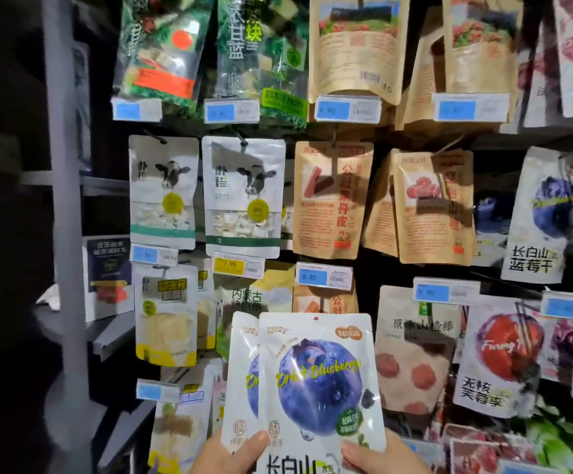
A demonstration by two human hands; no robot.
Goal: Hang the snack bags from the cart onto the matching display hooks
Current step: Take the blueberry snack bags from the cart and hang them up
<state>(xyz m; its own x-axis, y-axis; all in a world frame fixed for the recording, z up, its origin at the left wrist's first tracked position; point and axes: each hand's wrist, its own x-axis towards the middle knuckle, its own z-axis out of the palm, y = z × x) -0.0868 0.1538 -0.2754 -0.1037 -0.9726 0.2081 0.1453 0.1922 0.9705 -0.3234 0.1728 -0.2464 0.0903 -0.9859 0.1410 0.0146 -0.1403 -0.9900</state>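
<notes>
Blueberry bags (315, 378) — two, overlapped, lower centre of frame; left hand (230, 453) and right hand (380, 453) pinch their bottom edges, thumbs in front; matching hung bags (545, 213) at far right, mid-height; risks — a wrong hook chosen, or one slipping from so low a grip.

Left hand (230, 455), right hand (382, 456): pinch grips.

Dim, uneven store lighting. The front blueberry bag (319, 381) is brightest and sharpest; left of it the shelf upright (62, 200) lies in shadow; packets (432, 206) above and right blur, bowing at the edges.
</notes>
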